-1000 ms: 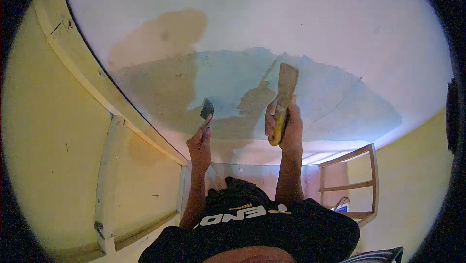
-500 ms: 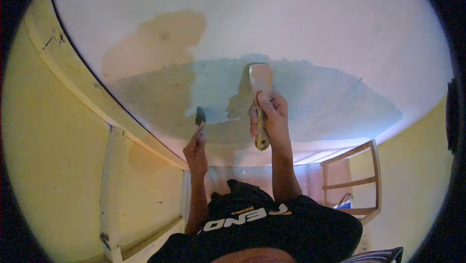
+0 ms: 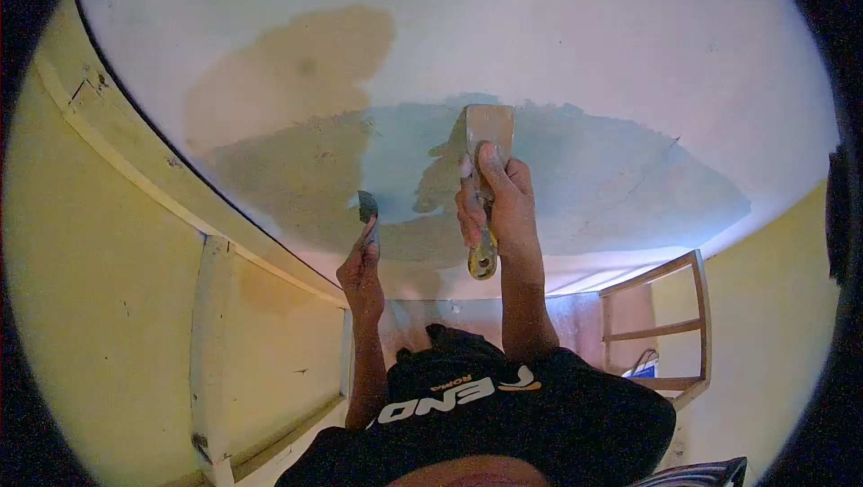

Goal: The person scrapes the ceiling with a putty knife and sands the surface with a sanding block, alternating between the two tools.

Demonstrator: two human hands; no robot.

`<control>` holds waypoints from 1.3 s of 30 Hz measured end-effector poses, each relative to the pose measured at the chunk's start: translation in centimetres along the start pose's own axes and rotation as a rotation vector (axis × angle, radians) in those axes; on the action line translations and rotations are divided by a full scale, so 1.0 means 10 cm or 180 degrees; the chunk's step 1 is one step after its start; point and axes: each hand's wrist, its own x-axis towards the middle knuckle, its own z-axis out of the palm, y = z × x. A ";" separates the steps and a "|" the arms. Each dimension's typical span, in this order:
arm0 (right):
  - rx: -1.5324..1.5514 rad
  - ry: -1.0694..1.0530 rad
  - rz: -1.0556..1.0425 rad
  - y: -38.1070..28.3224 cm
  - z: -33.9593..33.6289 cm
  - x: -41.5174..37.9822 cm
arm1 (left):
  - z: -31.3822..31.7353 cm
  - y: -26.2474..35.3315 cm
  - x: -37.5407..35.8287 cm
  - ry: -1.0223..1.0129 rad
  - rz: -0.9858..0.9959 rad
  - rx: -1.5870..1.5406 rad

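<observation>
My right hand [image 3: 503,195] is closed round the handle of a broad putty knife [image 3: 490,123], thumb pressed on the blade. The blade lies against or just in front of a grey-green filler patch [image 3: 557,163] on a white surface [image 3: 575,28]; contact cannot be made out. The patch's upper edge is ragged, and a lighter streak runs left of the blade. My left hand [image 3: 361,262], lower and to the left, grips a smaller putty knife [image 3: 368,208] with a dark blade, held near the patch. Most of that knife's handle is hidden by the fingers.
A yellow wall with wooden framing [image 3: 207,325] runs along the left. At the right stands a wooden frame with crossbars [image 3: 701,330] beside another yellow wall [image 3: 773,334]. A blue object [image 3: 645,368] shows behind the frame. Shadows fall across the white surface.
The right-hand putty knife has shifted slightly, and its blade now shows flatter and wider. My left hand's knife has tilted a little to the left. The view has shifted slightly.
</observation>
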 end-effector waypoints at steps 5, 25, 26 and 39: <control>0.0075 0.0002 0.0003 -0.04 0.03 0.00 | -0.01 0.01 0.01 -0.0040 -0.0305 0.0043; 0.0254 0.0133 0.0027 -0.08 0.13 0.01 | 0.00 0.12 -0.03 -0.0204 -0.0048 0.0376; 0.0218 0.0117 0.0026 -0.04 0.09 0.00 | 0.00 0.13 -0.03 -0.0205 0.0115 0.0415; 0.0153 0.0056 -0.0100 -0.07 0.05 0.03 | 0.05 0.21 -0.12 -0.0330 -0.0390 0.0336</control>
